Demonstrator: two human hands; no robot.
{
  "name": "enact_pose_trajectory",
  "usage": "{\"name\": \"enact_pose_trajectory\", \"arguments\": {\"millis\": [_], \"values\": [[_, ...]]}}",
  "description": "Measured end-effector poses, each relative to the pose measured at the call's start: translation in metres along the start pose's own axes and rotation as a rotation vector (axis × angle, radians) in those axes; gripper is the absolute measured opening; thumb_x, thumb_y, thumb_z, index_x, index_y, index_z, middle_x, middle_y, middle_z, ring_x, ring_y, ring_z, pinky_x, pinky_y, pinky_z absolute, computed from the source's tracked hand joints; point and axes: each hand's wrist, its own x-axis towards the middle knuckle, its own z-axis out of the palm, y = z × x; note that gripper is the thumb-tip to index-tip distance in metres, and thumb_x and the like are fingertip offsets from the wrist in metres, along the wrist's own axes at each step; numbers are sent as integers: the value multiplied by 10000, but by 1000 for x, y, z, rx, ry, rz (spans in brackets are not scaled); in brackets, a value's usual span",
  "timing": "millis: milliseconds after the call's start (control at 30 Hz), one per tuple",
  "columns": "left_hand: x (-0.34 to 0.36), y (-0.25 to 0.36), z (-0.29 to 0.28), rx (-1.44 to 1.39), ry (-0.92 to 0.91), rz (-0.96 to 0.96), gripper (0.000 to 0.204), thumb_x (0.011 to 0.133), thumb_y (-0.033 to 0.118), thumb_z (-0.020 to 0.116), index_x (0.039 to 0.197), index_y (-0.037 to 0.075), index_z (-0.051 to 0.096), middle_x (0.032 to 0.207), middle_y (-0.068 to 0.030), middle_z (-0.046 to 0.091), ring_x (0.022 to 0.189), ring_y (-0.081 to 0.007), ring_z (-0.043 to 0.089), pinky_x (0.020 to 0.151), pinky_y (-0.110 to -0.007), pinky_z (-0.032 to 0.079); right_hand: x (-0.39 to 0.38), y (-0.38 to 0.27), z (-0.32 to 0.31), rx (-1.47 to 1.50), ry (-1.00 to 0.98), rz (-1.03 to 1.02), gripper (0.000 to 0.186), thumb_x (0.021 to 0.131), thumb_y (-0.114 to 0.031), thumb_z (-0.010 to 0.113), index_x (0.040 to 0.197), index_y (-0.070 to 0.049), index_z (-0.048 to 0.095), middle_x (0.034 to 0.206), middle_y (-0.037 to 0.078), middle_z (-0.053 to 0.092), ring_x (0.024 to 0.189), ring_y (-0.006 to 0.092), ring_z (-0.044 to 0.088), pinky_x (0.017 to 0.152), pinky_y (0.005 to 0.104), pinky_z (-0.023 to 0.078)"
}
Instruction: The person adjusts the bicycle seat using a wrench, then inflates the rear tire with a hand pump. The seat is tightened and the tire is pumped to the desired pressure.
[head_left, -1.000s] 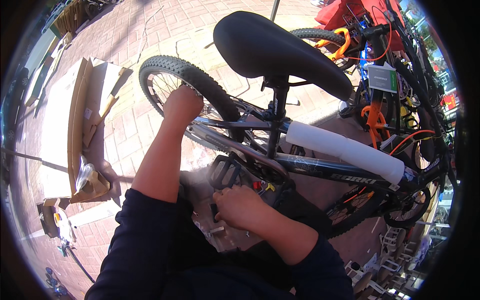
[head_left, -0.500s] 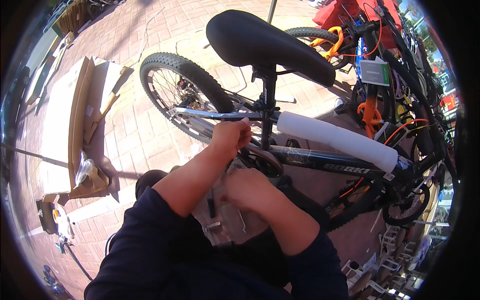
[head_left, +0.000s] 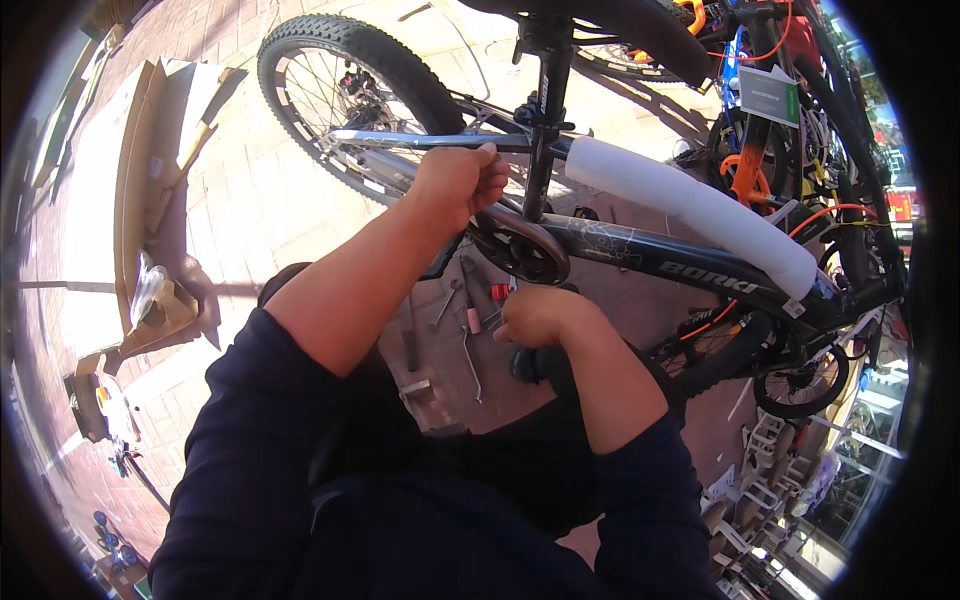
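A dark bicycle frame [head_left: 640,245] stands in front of me, its top tube wrapped in white foam [head_left: 690,205]. My left hand [head_left: 460,182] is at the frame just left of the seat tube [head_left: 545,125], its fingers curled closed; whatever is in them is hidden. Below it is the crank's chainring [head_left: 525,255]. My right hand [head_left: 548,318] is lower, over the ground right of some loose tools, its fingers bent together around something I cannot make out. A wrench [head_left: 445,305], a bent metal rod [head_left: 470,365] and a red piece [head_left: 500,291] lie beside it.
The bicycle's rear wheel [head_left: 430,85] stands at the far left of the frame, under the black saddle [head_left: 640,30]. An opened cardboard box [head_left: 135,200] lies on the brick paving at left. More bicycles with orange parts [head_left: 745,175] crowd the right side.
My right hand has moved right, away from my left hand, uncovering tools on the ground. My left hand stays at the frame. The whole view has shifted, with the bicycle now higher in it.
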Motion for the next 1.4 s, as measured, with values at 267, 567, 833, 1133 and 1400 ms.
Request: {"name": "enact_pose_trajectory", "arguments": {"millis": [267, 567, 833, 1133, 1400], "values": [[-21, 12, 20, -31, 14, -114, 147, 980, 143, 570, 990, 8, 627, 889, -55, 663, 786, -142, 637, 681, -275, 547, 224, 125, 219, 654, 236, 622, 440, 991, -324, 503, 854, 52, 684, 752, 169, 691, 541, 285, 660, 524, 379, 547], [-35, 21, 32, -24, -98, -199, 148, 964, 136, 588, 1036, 8, 606, 966, -78, 664, 849, -162, 638, 770, -304, 542, 336, 199, 354, 1149, 596, 1137, 236, 920, -122, 513, 814, -22, 699, 704, 135, 685, 609, 253, 691, 514, 368, 527], [-39, 20, -10, 102, -7, -91, 179, 976, 158, 549, 1043, 8, 620, 987, -102, 679, 868, -187, 650, 773, -310, 526, 179, 44, 134, 316, 165, 486, 331, 920, -257, 513, 1118, -91, 721, 1142, 188, 688, 1079, 342, 658, 890, 404, 529], [-69, 12, -31, 1152, -500, 453, 330, 952, 256, 592, 1177, 20, 641, 982, -149, 702, 939, -261, 665, 819, -384, 508, -45, -24, -33, -53, 525, -14, 127, 846, -164, 613, 908, -105, 707, 930, 109, 696, 903, 344, 663, 787, 458, 510], [-67, 20, -54, 517, -239, 91, 233, 972, 187, 573, 979, -27, 665, 821, -98, 689, 704, -192, 659, 639, -314, 521, -33, -47, -49, 241, 1559, -33, 124, 866, -182, 665, 866, -58, 661, 809, 125, 633, 739, 321, 625, 692, 421, 498]]}}
